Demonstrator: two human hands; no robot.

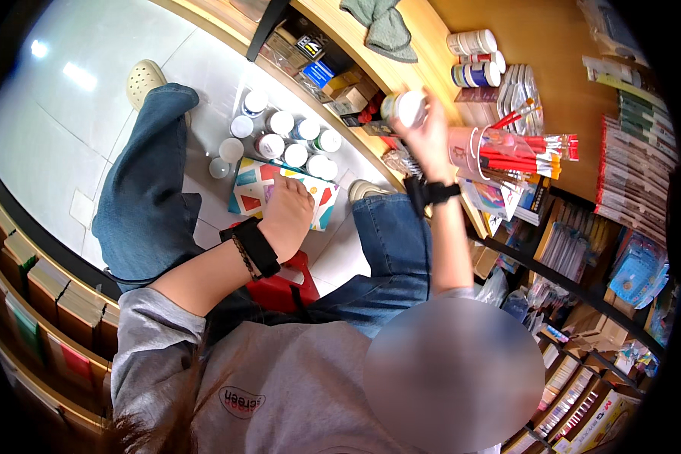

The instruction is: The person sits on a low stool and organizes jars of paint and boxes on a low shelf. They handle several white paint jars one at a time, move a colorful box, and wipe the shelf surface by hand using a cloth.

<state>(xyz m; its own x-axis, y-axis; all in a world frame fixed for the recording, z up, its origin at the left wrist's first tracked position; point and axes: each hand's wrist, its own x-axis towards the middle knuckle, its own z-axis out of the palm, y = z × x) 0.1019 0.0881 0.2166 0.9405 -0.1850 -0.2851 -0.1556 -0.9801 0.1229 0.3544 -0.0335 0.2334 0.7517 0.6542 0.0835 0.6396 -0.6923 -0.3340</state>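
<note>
My right hand [425, 136] is raised at the shelf edge, its fingers around a white-lidded jar [404, 108]; both are slightly blurred. My left hand [288, 213] is lower, back upward, over a box with a colourful geometric pattern [244, 184]. Its fingers are close together and their undersides are hidden, so contact with the box is unclear. Just beyond the box, several white-lidded jars [281, 122] stand grouped on the tiled floor. More jars [475, 75] are on the wooden shelf [431, 22], to the right of my raised hand.
A pink cup of red-handled paintbrushes [464, 148] stands beside my right wrist, near stacked plastic palettes [519, 96]. A grey cloth [386, 28] lies on the shelf. Small boxes [340, 82] fill the level below. A red stool [286, 286] is under me. Bookshelves [62, 318] rise behind at left.
</note>
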